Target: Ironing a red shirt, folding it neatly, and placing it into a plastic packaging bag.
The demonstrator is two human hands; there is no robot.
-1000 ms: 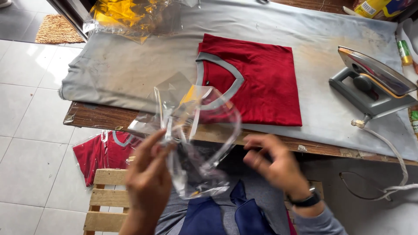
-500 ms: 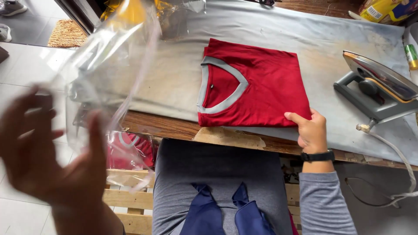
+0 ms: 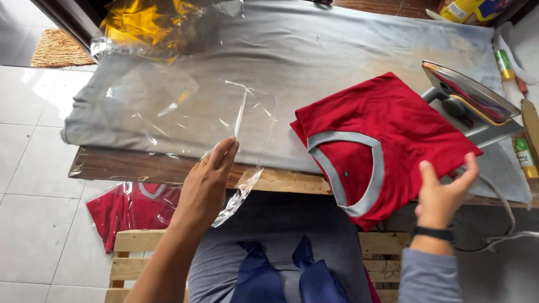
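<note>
A folded red shirt (image 3: 387,134) with a grey V-neck collar lies turned at an angle on the right of the grey padded table cover (image 3: 337,50), its collar end hanging past the front edge. My right hand (image 3: 443,193) grips its near right corner. A clear plastic bag (image 3: 168,112) is spread flat on the left of the cover, its open end reaching the table's front edge. My left hand (image 3: 210,179) pinches that open end, palm down, at the wooden edge.
An iron (image 3: 469,104) rests tilted at the right, its cord trailing down off the table. Crumpled yellow-tinted plastic (image 3: 146,25) lies at the back left. A bagged red shirt (image 3: 126,210) lies on a wooden pallet (image 3: 140,264) below. Small bottles (image 3: 525,160) stand at the far right.
The plastic bag has come down from mid-air and now lies flat on the table's left. The red shirt has been slid right and rotated, with my right hand still on it.
</note>
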